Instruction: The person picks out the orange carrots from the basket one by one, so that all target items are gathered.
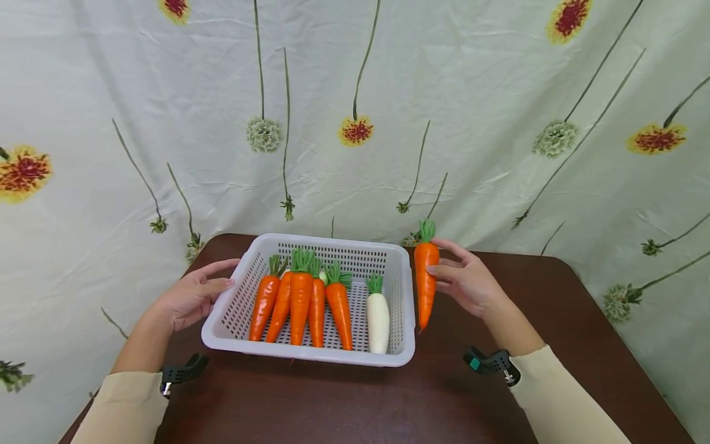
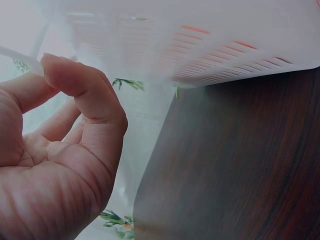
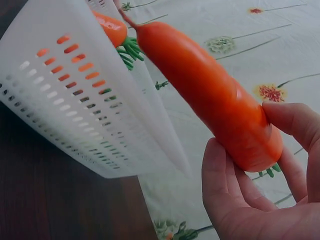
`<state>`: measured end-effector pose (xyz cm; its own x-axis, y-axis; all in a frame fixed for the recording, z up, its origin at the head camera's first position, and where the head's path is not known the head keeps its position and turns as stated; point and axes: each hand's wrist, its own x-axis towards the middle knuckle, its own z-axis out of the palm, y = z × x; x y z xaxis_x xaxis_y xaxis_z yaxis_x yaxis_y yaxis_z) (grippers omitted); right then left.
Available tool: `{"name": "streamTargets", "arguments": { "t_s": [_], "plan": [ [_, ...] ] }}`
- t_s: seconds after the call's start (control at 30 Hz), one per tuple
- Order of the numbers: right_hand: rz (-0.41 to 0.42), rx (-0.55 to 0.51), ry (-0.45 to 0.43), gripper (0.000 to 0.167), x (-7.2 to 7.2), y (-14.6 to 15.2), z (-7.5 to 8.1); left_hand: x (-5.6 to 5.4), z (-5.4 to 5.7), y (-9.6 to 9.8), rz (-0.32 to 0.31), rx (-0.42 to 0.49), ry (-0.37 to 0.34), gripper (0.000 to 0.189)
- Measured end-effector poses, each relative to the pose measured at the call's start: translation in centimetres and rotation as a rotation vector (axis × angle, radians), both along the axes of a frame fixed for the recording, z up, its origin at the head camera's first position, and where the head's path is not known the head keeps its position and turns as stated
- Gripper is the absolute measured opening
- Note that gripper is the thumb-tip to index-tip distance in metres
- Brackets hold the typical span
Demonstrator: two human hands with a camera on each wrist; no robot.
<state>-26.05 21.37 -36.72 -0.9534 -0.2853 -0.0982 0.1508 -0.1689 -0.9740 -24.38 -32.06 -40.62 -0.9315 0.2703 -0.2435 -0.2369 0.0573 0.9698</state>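
Note:
A white perforated plastic basket (image 1: 355, 242) stands on the dark table, and my left hand (image 1: 191, 299) pinches its left rim between thumb and fingers. Up close in the left wrist view, the thumb (image 2: 67, 75) meets the rim. Inside the basket, several orange carrots (image 1: 300, 305) with green tops lie side by side on the left. To their right lies a white radish (image 1: 378, 324). My right hand (image 1: 466, 280) holds another carrot (image 1: 426, 277) just outside the basket's right wall, green top up and tip down. In the right wrist view, thumb and fingers grip its thick end.
The dark brown wooden table (image 1: 388, 401) extends in front of the basket and to its right. Behind it hangs a pale cloth (image 1: 471, 80) with printed flowers. Black bands (image 1: 490, 361) circle both wrists. Paler pieces show partly behind the carrots in the basket.

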Motion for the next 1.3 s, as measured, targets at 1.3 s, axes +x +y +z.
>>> {"name": "streamTargets", "arguments": {
  "t_s": [1.3],
  "plan": [
    [-0.042, 0.155, -0.026, 0.067, 0.0, 3.2, -7.9, 0.1, 0.0, 0.2, 0.005, 0.029, 0.008, 0.067]
  ]
}}
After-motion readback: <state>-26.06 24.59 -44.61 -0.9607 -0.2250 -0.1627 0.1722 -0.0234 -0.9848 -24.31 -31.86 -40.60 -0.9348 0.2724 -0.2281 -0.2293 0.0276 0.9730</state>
